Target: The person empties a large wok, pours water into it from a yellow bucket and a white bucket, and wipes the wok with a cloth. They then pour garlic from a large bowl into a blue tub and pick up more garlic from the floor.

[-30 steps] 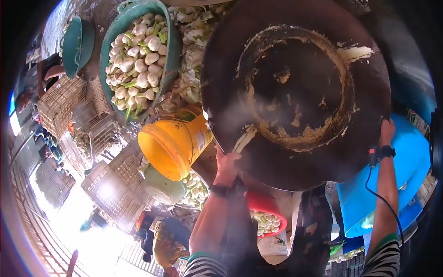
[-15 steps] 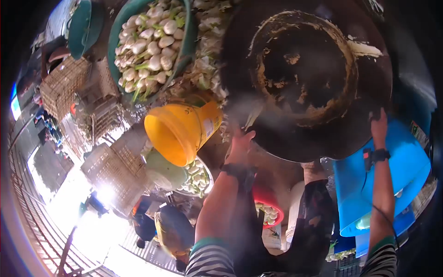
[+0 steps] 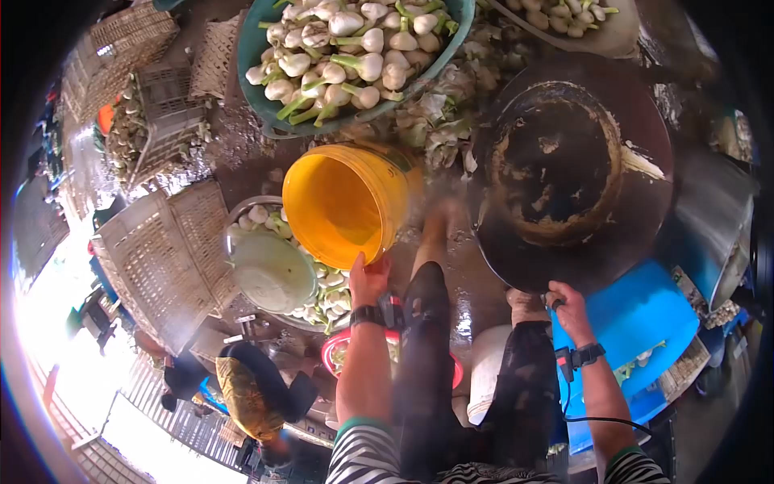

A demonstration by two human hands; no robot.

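My left hand grips the lower rim of a yellow bucket, which is tilted with its mouth toward me; its visible inside is bare. My right hand has its fingers closed on the near edge of a large dark round basin. A ring of pale dried residue marks the basin's face. Just left of the bucket, a pale green bowl rests over white bulbs with green stalks, like garlic. Each wrist wears a black strap with a small device.
At the top, a green tub holds many white bulbs, with leafy scraps beside it. A blue container stands at right. Woven crates lie at left. Below them a person in yellow bends over. A red-rimmed container sits near my leg.
My left hand has left the dark basin and taken hold of the yellow bucket's rim. My right hand has shifted left along the basin's near edge. The camera view has moved.
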